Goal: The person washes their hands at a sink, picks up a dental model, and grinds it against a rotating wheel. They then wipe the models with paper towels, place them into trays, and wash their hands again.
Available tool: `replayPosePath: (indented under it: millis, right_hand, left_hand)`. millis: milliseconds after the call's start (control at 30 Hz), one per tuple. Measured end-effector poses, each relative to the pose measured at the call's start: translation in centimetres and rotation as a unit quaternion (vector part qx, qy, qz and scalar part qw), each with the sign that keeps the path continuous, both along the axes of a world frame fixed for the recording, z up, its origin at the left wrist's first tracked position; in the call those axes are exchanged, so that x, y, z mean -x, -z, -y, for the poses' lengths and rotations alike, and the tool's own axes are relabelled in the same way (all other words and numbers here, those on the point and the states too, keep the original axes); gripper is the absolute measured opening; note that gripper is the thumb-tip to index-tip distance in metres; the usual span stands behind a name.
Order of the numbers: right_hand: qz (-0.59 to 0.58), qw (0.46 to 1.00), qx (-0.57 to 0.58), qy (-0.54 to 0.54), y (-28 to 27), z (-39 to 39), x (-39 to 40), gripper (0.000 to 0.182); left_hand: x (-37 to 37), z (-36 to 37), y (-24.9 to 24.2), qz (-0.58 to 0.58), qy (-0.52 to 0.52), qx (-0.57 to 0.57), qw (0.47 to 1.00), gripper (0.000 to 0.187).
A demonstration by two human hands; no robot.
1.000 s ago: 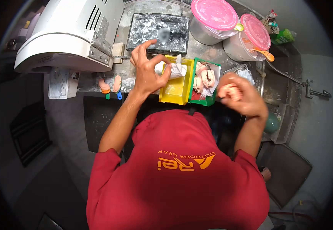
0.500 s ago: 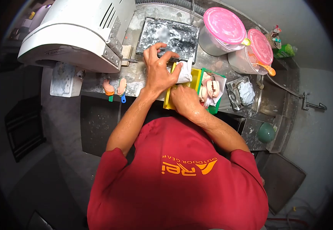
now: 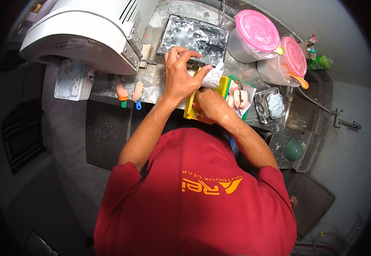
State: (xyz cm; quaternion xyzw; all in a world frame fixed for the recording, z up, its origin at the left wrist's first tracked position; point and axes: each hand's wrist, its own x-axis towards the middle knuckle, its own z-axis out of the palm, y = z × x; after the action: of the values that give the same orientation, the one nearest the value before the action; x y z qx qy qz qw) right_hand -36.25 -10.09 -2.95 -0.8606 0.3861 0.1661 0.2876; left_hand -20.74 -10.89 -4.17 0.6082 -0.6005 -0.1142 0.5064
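Note:
My left hand (image 3: 179,76) is above the bench at the near edge of a black board (image 3: 194,38) smeared with white powder. Its fingers are bent but apart, and the thumb lies by a crumpled white paper or cloth (image 3: 213,77). My right hand (image 3: 211,104) reaches down into a yellow tray (image 3: 224,85), with its fingers hidden inside. Beside it, a green tray (image 3: 246,115) holds pale dental casts (image 3: 239,98) on white paper.
A white machine (image 3: 83,42) stands at left. Two dental impression trays (image 3: 122,91) with green and blue handles lie near the bench edge. Pink-lidded tubs (image 3: 257,32) stand at back right, near a metal box with white material (image 3: 275,106) and a green ball-shaped bowl (image 3: 294,149).
The view has shifted slightly. My right hand has turned a little within the yellow tray, showing more of its inside. My left hand stays near the white paper or cloth.

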Motion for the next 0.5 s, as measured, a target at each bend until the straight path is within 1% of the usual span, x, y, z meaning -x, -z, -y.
replayPosePath:
  millis: [100, 133, 200, 233, 333, 400, 433, 500]
  right_hand:
    - [0.006, 0.999, -0.04, -0.001, 0.4, 0.6, 0.0, 0.022]
    - [0.009, 0.999, -0.052, -0.001, 0.7, 0.9, 0.0, 0.021]
    - [-0.006, 0.999, -0.037, -0.007, 2.2, 0.9, 0.1, 0.028]
    - [-0.014, 0.999, -0.03, -0.01, 2.2, 0.9, 0.0, 0.031]
    - [-0.034, 0.998, -0.039, -0.032, 1.4, 1.3, -0.1, 0.024]
    - [-0.003, 0.998, -0.068, -0.013, 3.1, 1.7, 0.9, 0.02]
    - [0.013, 0.997, -0.082, -0.004, 3.0, 1.8, 0.7, 0.019]
    - [0.016, 0.998, -0.067, -0.002, 2.2, 1.7, 0.7, 0.021]
  left_hand:
    - [-0.8, -0.7, -0.2, -0.056, 0.016, -0.003, 0.998, 0.029]
    - [-1.0, -1.1, -0.5, -0.068, 0.041, -0.022, 0.997, 0.028]
    - [-1.8, -2.1, -1.3, -0.093, 0.089, -0.059, 0.99, 0.026]
    - [-2.3, -2.5, -1.2, -0.077, 0.108, -0.07, 0.989, 0.025]
    - [-2.9, -3.6, -1.0, -0.116, 0.117, -0.101, 0.981, 0.022]
    - [-3.2, -4.3, -1.0, -0.137, 0.111, -0.114, 0.978, 0.018]
    - [-3.4, -4.7, -0.8, -0.142, 0.109, -0.125, 0.976, 0.018]
    - [-3.7, -5.3, -0.8, -0.158, 0.106, -0.14, 0.972, 0.017]
